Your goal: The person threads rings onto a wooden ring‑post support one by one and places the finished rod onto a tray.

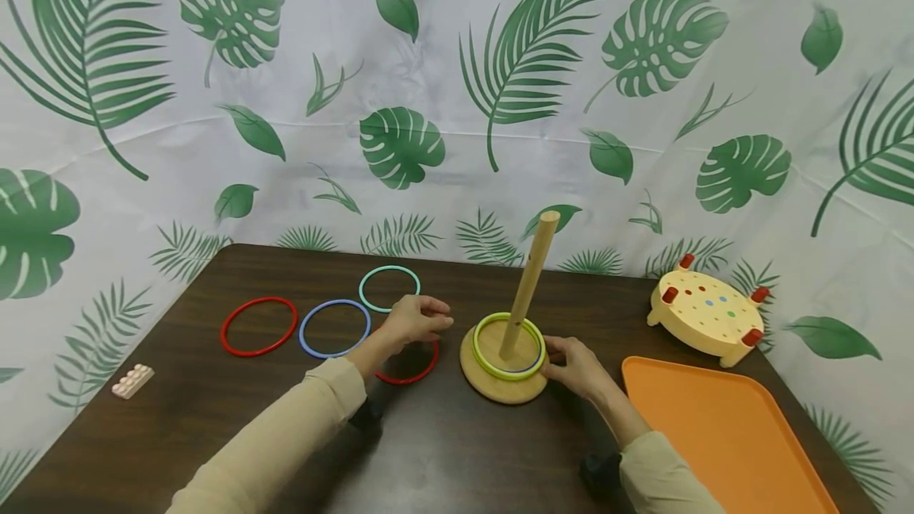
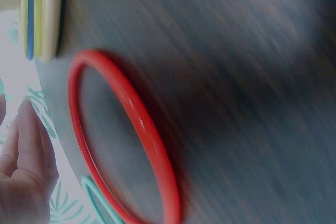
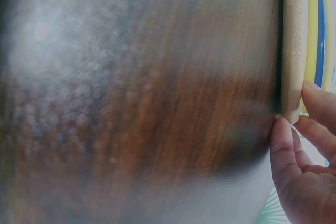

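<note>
My left hand (image 1: 414, 319) is held over a red ring (image 1: 403, 381), its fingers extended toward the right with nothing between them. In the left wrist view that red ring (image 2: 142, 124) lies on the table, beside the fingers. A ring stand with an upright wooden peg (image 1: 530, 284) has a round wooden base (image 1: 500, 392). Stacked around the peg are yellow-green rings (image 1: 491, 367) with a blue ring (image 3: 320, 35) between them. At the base's right edge my right hand (image 1: 578, 367) pinches the rim, thumb and fingertips on either side, close to the rings.
A red ring (image 1: 227, 331), a blue ring (image 1: 303, 333) and a mint ring (image 1: 362, 284) lie left on the dark table (image 1: 443, 458). A pale toy brick (image 1: 132, 381) sits far left. At right are an orange tray (image 1: 714, 427) and an upturned cream pegboard (image 1: 696, 316) with red-tipped legs.
</note>
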Available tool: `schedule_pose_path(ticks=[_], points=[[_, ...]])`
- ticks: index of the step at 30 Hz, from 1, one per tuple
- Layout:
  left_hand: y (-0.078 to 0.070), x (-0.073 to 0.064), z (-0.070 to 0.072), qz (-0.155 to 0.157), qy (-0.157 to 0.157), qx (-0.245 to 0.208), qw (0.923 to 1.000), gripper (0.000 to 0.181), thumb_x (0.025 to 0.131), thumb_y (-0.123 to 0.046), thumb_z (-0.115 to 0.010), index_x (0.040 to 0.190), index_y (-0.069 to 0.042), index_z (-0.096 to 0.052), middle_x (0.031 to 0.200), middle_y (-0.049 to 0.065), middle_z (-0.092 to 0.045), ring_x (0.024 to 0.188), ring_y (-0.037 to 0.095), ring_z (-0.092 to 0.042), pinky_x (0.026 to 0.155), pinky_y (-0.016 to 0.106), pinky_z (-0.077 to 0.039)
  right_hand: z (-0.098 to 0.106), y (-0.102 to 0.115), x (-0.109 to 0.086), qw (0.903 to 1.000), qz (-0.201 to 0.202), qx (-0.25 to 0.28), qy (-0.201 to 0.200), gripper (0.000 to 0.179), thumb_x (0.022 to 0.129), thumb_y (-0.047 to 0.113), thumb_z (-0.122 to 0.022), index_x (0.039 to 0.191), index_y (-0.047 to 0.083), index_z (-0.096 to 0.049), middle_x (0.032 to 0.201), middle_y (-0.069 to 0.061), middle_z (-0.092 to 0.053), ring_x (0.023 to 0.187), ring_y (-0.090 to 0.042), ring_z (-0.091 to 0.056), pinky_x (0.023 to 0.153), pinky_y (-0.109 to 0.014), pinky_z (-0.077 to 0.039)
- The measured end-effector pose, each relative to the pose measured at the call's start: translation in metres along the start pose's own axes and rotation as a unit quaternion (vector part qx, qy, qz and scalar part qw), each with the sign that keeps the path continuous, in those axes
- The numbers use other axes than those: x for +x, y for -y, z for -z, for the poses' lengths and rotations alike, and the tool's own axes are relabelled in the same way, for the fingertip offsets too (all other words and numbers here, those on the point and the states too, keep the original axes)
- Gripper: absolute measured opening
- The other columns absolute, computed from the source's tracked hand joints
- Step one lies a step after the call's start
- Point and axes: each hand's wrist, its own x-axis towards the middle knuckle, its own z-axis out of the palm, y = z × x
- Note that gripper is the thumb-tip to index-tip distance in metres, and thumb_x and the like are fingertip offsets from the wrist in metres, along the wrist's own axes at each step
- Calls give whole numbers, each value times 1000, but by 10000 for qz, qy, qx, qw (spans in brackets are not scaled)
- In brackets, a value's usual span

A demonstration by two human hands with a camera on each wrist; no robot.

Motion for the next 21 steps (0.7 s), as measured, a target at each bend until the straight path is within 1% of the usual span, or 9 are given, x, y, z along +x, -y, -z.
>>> schedule_pose_path(ticks=[5,11,16,21], points=[[5,0,20,-55,15,348,9994,31,88,-7,-65,116,5,-61,106,17,-65,101,33,-63,82,38,-57,0,1,0,10000,-6,6,2,47,80,-6,-65,125,-12,-53,111,-24,-63,95,-34,-63,80,-43,-55],[8,-3,41,-55,-75,613,9981,34,87,-6,-66,118,7,-59,107,19,-65,93,23,-65,84,40,-56,0,0,0,10000,-1,-75,-58,47,79,-6,-65,124,-12,-54,110,-24,-63,94,-34,-63,81,-44,-54],[11,-5,53,-13,-52,780,9969,35,87,-6,-65,119,8,-58,109,20,-64,93,22,-65,85,39,-55,0,0,0,10000,-22,-90,-32,47,80,-5,-65,124,-11,-53,110,-24,-63,95,-34,-63,80,-44,-55],[14,-4,61,112,-147,961,9952,35,87,-8,-67,118,5,-60,107,16,-65,87,15,-63,81,33,-57,0,0,0,10000,-63,-58,-30,47,80,-5,-66,125,-11,-54,110,-23,-63,95,-33,-63,81,-43,-54]])
